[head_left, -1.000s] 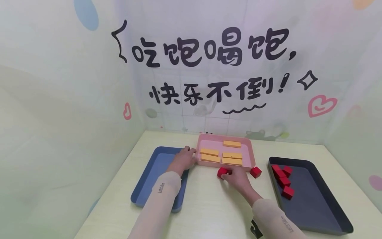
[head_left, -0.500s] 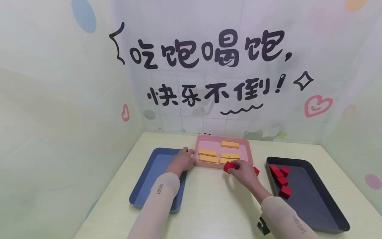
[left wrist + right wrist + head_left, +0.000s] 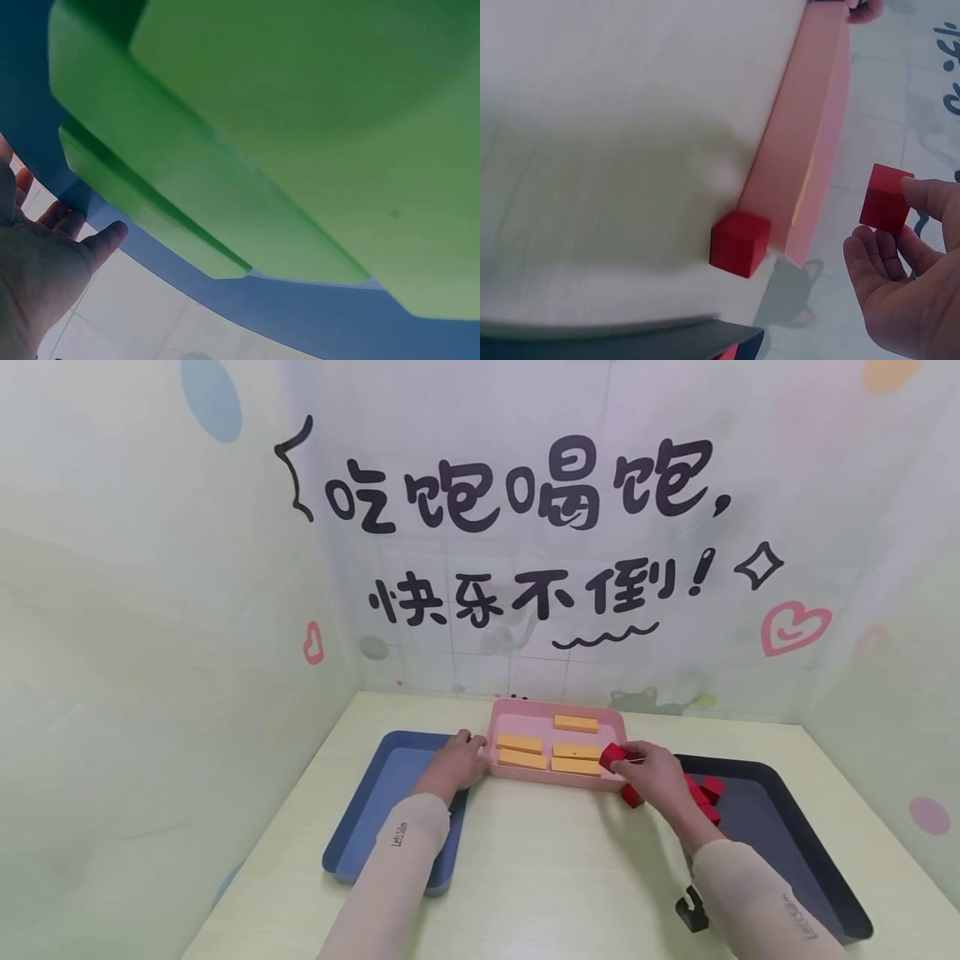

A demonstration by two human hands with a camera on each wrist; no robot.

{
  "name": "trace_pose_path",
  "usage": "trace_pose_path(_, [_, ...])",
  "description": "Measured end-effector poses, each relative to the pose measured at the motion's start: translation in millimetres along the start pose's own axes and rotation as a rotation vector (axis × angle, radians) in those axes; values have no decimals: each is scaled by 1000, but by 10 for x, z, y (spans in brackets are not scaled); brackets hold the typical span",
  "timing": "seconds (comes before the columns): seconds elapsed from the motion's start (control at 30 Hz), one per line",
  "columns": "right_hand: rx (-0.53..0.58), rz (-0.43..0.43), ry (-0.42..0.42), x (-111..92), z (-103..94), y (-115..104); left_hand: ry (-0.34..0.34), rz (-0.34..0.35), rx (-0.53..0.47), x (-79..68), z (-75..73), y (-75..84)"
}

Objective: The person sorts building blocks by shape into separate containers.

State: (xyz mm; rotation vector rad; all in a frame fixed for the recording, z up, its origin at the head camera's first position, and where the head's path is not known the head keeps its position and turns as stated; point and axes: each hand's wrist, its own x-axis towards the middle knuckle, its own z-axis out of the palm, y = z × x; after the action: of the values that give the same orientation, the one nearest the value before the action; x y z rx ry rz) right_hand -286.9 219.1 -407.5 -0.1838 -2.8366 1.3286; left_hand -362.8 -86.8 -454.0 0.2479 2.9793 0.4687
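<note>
My right hand (image 3: pixel 658 781) pinches a red cube (image 3: pixel 611 756) between thumb and fingertips, raised above the pink tray's front right corner; the cube (image 3: pixel 886 199) shows clearly in the right wrist view. Below it, another red cube (image 3: pixel 739 244) sits on the table beside that corner. The pink tray (image 3: pixel 517 724) holds several orange blocks (image 3: pixel 576 724) lying flat. My left hand (image 3: pixel 456 764) is over the blue tray's back right corner, its relaxed fingers reaching toward the pink tray's left side. Long green blocks (image 3: pixel 225 172) lie in the blue tray (image 3: pixel 382 810), hidden in the head view.
At the right stands a dark grey tray (image 3: pixel 787 843) with several red cubes (image 3: pixel 711 790) inside, partly covered by my right arm. A black fitting (image 3: pixel 692 910) hangs by the right sleeve. A printed curtain wall (image 3: pixel 465 668) closes the back.
My right hand lifted the red cube off the table before the pink tray and carried it right and up. My left hand has stayed in place.
</note>
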Motion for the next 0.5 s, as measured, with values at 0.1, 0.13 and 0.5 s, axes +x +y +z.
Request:
trace_pose_path(0.1, [-9, -13, 13, -2, -104, 23, -3, -1, -3, 5, 5, -4])
trace_pose_path(0.13, [-13, -24, 21, -7, -138, 31, -6, -3, -4, 7, 5, -4])
trace_pose_path(0.5, [-44, -20, 53, -61, -557, 180, -10, 7, 18, 6, 7, -15])
